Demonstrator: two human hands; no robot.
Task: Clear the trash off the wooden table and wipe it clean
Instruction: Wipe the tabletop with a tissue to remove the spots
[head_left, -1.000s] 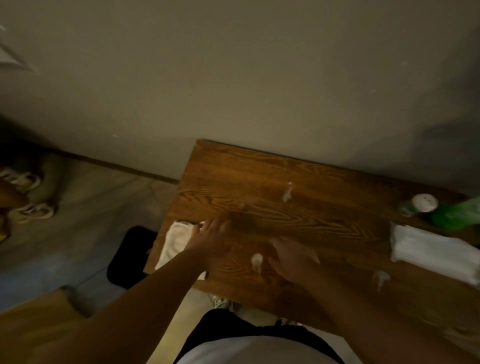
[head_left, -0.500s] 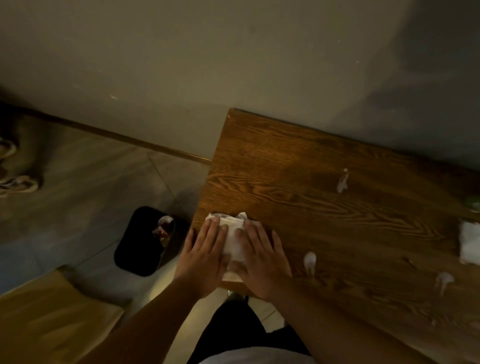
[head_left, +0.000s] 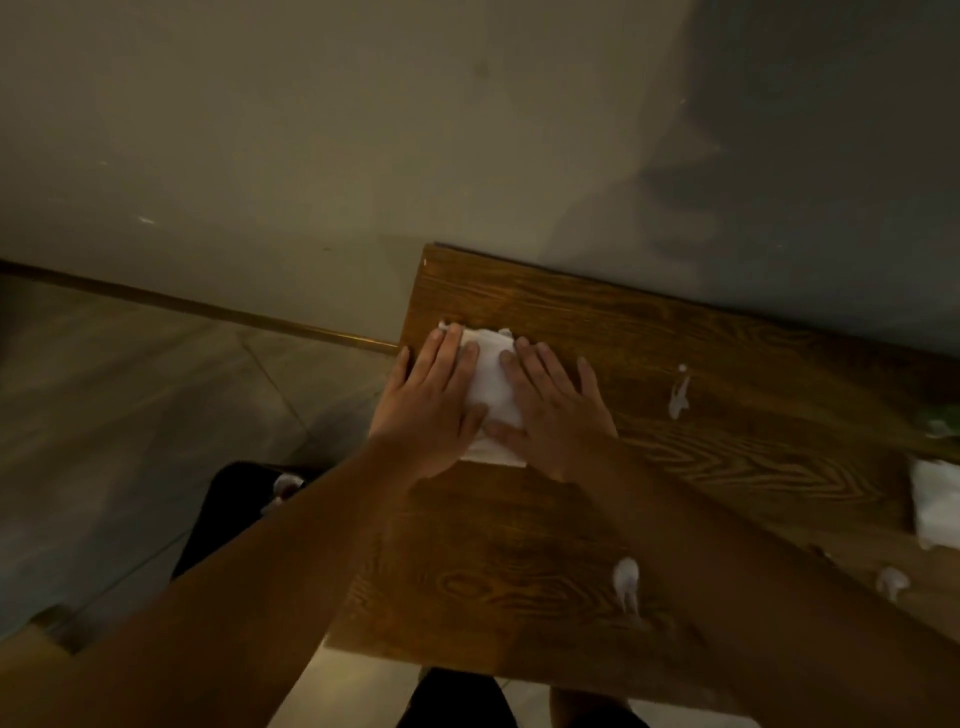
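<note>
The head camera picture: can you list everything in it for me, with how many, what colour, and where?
Wooden table: one, brown, against the wall, filling the right half.
Cloth: one, white, folded, flat on the table near its left edge, under both hands.
Paper scraps: three, white, crumpled; one mid-table, one near the front edge, one front right.
White paper stack: one, at the right frame edge, cut off.
Green item: one, far right, mostly out of frame; cannot tell what.
Bin: one, black, on the floor left of the table, something pale inside.
Wall: beige, behind.
Left hand: flat on the cloth.
Right hand: flat on the cloth.
</note>
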